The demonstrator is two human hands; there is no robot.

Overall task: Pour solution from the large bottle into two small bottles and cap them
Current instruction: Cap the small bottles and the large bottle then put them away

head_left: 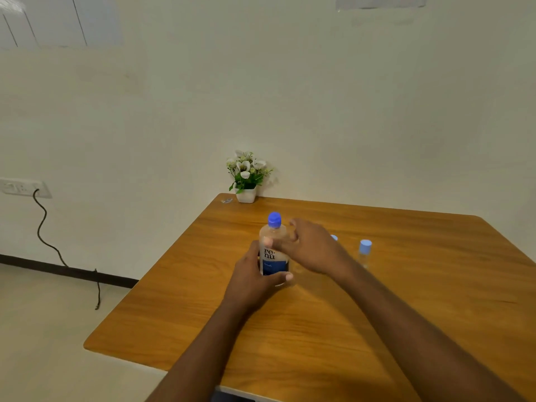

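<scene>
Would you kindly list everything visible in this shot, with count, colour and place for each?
large bottle: 1, clear with blue cap and blue label, upright on the table, held low by the left hand
small bottles: 2, clear with light blue caps, upright right of the large bottle; one mostly hidden behind the right hand
table: 1, orange-brown wood, centre and right
flower pot: 1, white pot with white flowers, table's far left corner against the wall
socket: 1, white, on the left wall
cable: 1, black, hanging from the socket to the floor
left hand: 1, grip closed on the large bottle's lower body
right hand: 1, fingers loosely curled at the large bottle's upper body
</scene>
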